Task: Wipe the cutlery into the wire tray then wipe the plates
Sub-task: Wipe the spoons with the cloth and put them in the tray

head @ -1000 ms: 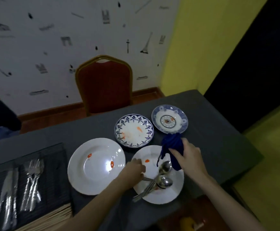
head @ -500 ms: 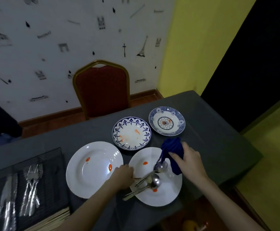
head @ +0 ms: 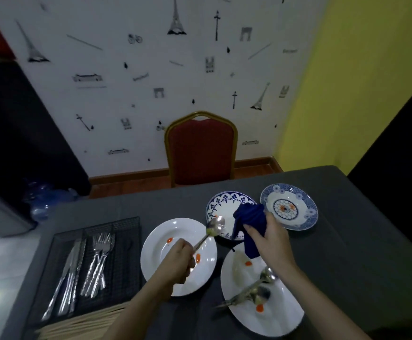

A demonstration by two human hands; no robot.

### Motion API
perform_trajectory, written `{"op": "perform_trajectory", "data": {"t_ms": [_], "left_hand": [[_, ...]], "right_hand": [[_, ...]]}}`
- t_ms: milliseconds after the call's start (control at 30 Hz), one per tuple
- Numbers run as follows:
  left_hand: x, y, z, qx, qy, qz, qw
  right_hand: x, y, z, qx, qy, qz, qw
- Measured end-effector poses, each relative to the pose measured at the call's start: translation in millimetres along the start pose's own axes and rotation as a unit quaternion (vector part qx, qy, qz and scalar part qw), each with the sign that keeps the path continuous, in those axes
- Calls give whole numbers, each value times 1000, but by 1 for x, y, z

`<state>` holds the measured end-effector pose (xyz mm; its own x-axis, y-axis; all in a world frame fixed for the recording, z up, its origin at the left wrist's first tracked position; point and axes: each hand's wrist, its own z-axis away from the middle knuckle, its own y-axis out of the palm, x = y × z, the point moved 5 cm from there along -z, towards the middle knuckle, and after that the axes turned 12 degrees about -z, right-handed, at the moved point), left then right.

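Wiping this spoon (head: 215, 225) is the step in hand, I judge. My left hand (head: 177, 263) grips its handle low down, fingers curled round it, bowl raised and pointing away from me over the far rim of the plain plate (head: 160, 244). There is yellowish residue at the base of the bowl.

My right hand (head: 270, 242) is clamped on the blue cloth (head: 250, 225), bunched, loose end hanging down. Cloth and spoon bowl are just beside each other, not touching as far as I can tell.

How I'd do it:
- wrap the cloth round the bowl, pinch both faces, then pull along toward the handle
- keep the handle grip firm so the spoon doesn't twist
- stay over the plate so drips land there, not on the table (head: 347, 241)

Then it goes to the tray (head: 126, 223) at the table's left edge, which holds knives (head: 68, 271) and forks (head: 97, 263) in separate compartments. More spoons (head: 256, 289) lie on the near plate (head: 281, 322), by the near edge, unwiped I think. Both plain plates show red spots, so plates are not yet done.

Pose: left forearm comes in from the near edge, wrist angled up. Right forearm from the near right, hand above the near plate's far rim. Hands near, not joined.
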<state>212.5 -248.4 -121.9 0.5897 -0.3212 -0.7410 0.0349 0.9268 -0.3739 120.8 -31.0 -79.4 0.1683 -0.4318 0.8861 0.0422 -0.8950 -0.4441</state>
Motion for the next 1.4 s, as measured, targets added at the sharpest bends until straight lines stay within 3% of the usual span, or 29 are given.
{"op": "perform_trajectory", "data": {"t_ms": [167,367,500,667,833,967,1167,1400], "left_hand": [[-1,-20,21,-31,3,117,993],[-10,-49,41,-99,60,118,986],[-6,-58,40,-116,55,118,985],[-7,-66,34,-129,42,150,979],[-14,-65,31,-109,52,102,987],[-12,-61,23,-95,26,142,985],[-21,-65,22,-84,58,158,982],[-20,-62,25,-39,51,132,989]], "right_hand": [[66,48,-6,36,-156,17,987],[97,95,5,144,-338,147,918],[101,105,-10,132,-312,173,925],[101,115,-8,225,-323,153,906],[101,102,-22,173,-277,138,935],[105,117,2,249,-319,121,906],[96,97,-37,175,-268,157,934],[97,95,-24,233,-306,167,908]]}}
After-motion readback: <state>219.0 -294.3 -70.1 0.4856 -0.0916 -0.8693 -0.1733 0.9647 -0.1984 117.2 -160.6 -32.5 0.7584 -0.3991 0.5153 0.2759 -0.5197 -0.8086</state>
